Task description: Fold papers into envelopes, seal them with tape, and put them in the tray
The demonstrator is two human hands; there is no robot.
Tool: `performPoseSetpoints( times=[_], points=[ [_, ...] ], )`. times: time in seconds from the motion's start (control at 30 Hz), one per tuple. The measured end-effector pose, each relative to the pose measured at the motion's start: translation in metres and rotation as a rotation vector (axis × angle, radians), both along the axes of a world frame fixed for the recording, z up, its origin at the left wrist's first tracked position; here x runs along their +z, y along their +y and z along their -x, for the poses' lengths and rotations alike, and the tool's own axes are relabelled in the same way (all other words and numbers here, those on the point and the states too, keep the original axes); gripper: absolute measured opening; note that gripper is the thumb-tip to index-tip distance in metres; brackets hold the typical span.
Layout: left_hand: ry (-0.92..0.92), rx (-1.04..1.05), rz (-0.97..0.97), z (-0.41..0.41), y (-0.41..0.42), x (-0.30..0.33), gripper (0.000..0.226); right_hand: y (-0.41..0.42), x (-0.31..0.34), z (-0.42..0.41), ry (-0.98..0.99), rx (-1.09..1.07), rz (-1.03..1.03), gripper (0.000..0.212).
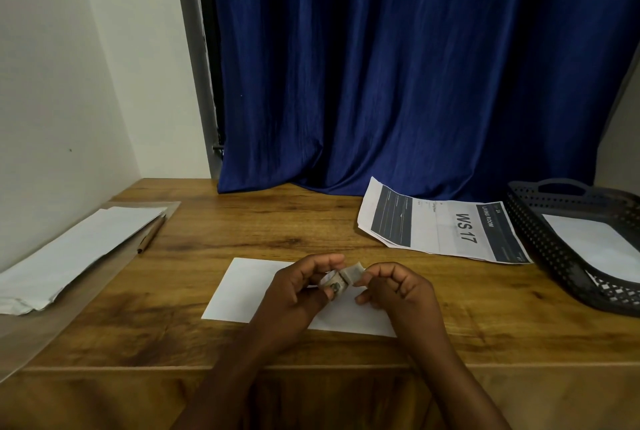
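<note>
The folded white paper lies flat at the lower centre of the frame, near the front edge of the wooden table, and both hands are over its right half. It is a thin, light sheet; I judge it will slide easily on the smooth wood and will bend at once if it is lifted by one corner. It is better to press it flat while the tape goes on, and afterwards to take it by a long folded edge, where it is a little stiffer.

The left hand grips a small roll of tape with curled fingers. The right hand pinches the loose end of the tape between thumb and fingers, just to the right of the roll. The strip looks short, soft and sticky; I think it can fold onto itself if it is not kept stretched.

The dark perforated tray stands at the right edge of the frame, well apart from the hands, and one white sheet already lies in it. Between the tray and the centre lies a printed sheet reading "WS 17". At the left of the frame is a stack of white papers, with a pencil just beside it.

Behind the table a dark blue curtain fills the upper centre and right, and a pale wall fills the upper left. The light is dim.
</note>
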State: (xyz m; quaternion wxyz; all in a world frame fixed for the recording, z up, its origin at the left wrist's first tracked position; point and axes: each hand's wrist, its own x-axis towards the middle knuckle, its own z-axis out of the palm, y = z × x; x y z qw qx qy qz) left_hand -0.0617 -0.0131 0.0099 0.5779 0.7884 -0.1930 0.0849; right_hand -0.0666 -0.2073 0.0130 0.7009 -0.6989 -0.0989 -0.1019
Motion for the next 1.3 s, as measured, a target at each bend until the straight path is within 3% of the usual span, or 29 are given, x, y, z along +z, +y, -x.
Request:
performPoseSetpoints(
  times=[0.37,0.6,1.17,1.3],
  points=[
    [-0.009,0.005,-0.019,-0.0002,0.0000,-0.0010,0.048,0.0011,0.0037,0.0018,0.027,0.016,-0.057,0.009],
    [-0.036,0.022,-0.029,0.0023,-0.0031,0.0022,0.050,0.0037,0.0001,0.0047,-0.048,0.023,0.103,0.032],
    [0.019,-0.102,0.147,0.0048,-0.0054,0.0030,0.076,0.0016,-0.0031,0.0015,-0.033,0.054,0.061,0.031],
    [0.019,-0.076,0.210,0.0036,-0.0043,0.0040,0.066,0.0008,-0.0030,0.0027,-0.061,0.057,0.022,0.032]
  ],
)
